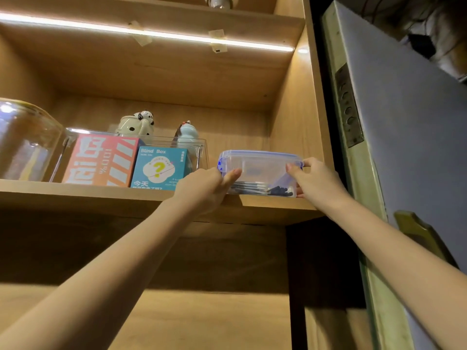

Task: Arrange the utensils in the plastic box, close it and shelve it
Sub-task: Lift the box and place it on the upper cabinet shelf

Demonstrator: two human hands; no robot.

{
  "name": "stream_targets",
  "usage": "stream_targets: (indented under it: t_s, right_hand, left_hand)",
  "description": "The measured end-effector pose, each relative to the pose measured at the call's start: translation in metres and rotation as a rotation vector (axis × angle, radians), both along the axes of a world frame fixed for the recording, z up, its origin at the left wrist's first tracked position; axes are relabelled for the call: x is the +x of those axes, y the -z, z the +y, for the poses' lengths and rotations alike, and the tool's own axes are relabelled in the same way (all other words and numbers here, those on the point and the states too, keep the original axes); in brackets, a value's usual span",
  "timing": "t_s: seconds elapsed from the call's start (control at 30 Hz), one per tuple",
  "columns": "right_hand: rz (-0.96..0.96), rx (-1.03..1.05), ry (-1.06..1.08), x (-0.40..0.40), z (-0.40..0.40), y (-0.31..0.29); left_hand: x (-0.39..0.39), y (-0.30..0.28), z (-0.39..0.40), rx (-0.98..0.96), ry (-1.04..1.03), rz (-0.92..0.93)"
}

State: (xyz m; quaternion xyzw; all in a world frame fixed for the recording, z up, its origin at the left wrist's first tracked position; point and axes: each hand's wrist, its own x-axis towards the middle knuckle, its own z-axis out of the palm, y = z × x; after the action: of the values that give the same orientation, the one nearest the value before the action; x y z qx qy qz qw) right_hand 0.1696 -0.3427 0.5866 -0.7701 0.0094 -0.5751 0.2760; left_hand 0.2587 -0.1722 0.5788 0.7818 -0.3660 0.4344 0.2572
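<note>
A clear plastic box with a blue-clipped lid on it rests on the wooden shelf, at its right end near the front edge. Dark-handled utensils lie along the bottom inside it. My left hand holds the box's left end, thumb on its front wall. My right hand holds the right end, thumb up by the lid's rim. Both arms reach upward from below the shelf.
Left of the box stands a clear bin with a teal "Blind Box" carton, an orange carton and two ceramic figures. A glass jar is at far left. The cabinet's side wall is close on the right.
</note>
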Motion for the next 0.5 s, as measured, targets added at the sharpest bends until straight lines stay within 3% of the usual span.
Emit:
stream_targets:
  t_s: [0.23,0.5]
  right_hand:
    - [0.007,-0.098,0.119,0.005,-0.002,0.003]
    - [0.204,-0.168,0.158,-0.011,0.002,0.005]
  left_hand:
    - [0.006,0.001,-0.001,0.128,-0.129,-0.024]
    - [-0.001,-0.001,0.001,0.186,-0.119,0.072]
